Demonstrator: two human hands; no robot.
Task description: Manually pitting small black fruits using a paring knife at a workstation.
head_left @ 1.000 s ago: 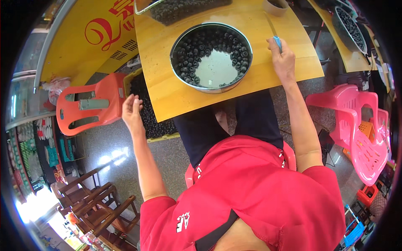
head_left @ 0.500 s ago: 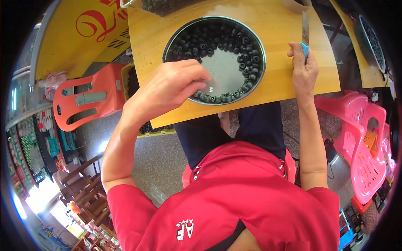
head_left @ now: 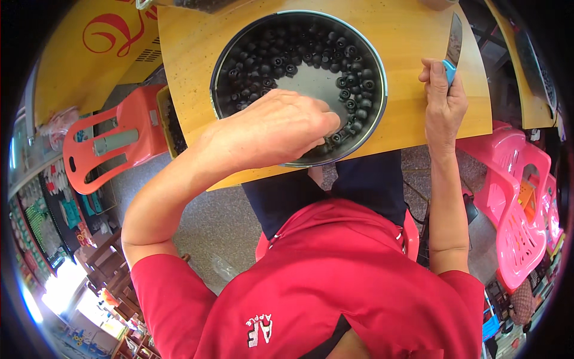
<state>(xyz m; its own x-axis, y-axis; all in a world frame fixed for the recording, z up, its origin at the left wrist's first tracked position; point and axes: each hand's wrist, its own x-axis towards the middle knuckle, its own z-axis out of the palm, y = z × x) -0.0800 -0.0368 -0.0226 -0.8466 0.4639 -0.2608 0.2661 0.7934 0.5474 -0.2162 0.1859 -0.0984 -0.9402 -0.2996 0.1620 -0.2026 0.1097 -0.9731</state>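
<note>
Left hand (head_left: pixel 272 128) is reaching over the near rim of the round metal basin (head_left: pixel 382 90), fingers (head_left: pixel 326 122) curling narrow down among the small dark round fruits (head_left: pixel 263 66); whether one is already pinched cannot be told, the fingertips being hidden by the hand itself. Fruits are lying in a ring along the basin wall, leaving the shiny bottom bare in the middle, so the hand is working the near edge.

Right hand (head_left: pixel 443 105) is resting on the wooden desk (head_left: pixel 412 36) just beside the basin, fingers wrapping closed around the blue handle of a knife (head_left: pixel 454 45), blade pointing up and away from the body, apart from the basin.

Around: orange plastic chair (head_left: pixel 107 143) at the left of the desk, pink plastic chairs (head_left: pixel 517 197) at the right, a tray of more dark pieces (head_left: pixel 170 119) touching the desk's left edge. The forearm is crossing the desk edge; nothing else is standing between hand and fruits.
</note>
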